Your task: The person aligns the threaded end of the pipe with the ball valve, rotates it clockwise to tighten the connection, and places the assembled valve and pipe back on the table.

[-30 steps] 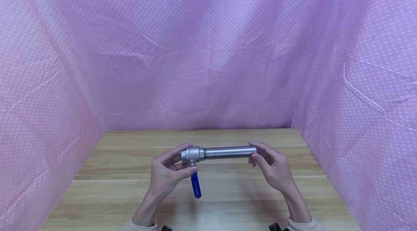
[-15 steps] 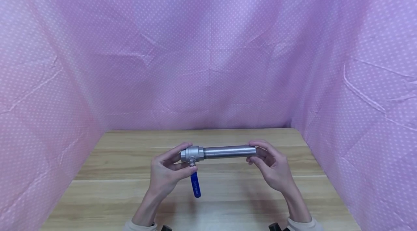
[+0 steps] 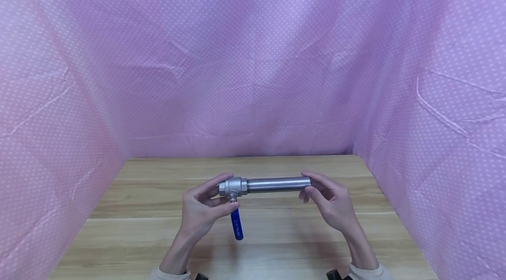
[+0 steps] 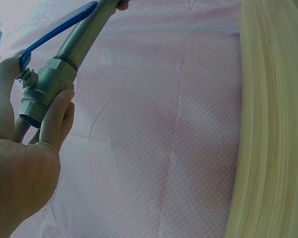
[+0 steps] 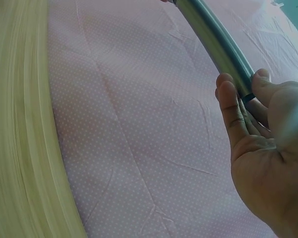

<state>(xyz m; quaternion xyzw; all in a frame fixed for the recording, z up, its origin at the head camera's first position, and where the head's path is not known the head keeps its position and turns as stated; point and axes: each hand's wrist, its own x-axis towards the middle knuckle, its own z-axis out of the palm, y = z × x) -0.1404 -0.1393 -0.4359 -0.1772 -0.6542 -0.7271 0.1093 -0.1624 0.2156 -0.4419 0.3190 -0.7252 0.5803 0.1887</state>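
My left hand [image 3: 200,212] grips a silver ball valve [image 3: 234,187] whose blue lever handle [image 3: 237,225] points down toward me, the thumb lying by the lever's base. A straight steel pipe [image 3: 278,184] runs to the right from the valve's hex end. In the left wrist view, some thread [image 4: 67,57] shows where the pipe meets the valve body. My right hand [image 3: 334,203] pinches the pipe's free end between thumb and fingers. Valve and pipe are held level in the air, above the table. How deep the thread sits inside the valve is hidden.
Below the hands lies a wood-grain table [image 3: 158,227]. Pink dotted cloth [image 3: 253,95] hangs at the back and along both sides. Small black parts [image 3: 334,274] show by the wrists at the lower edge.
My right hand's fingers and thumb shift slightly around the pipe's end, with the thumb lower and back up. The left hand and valve stay almost still.
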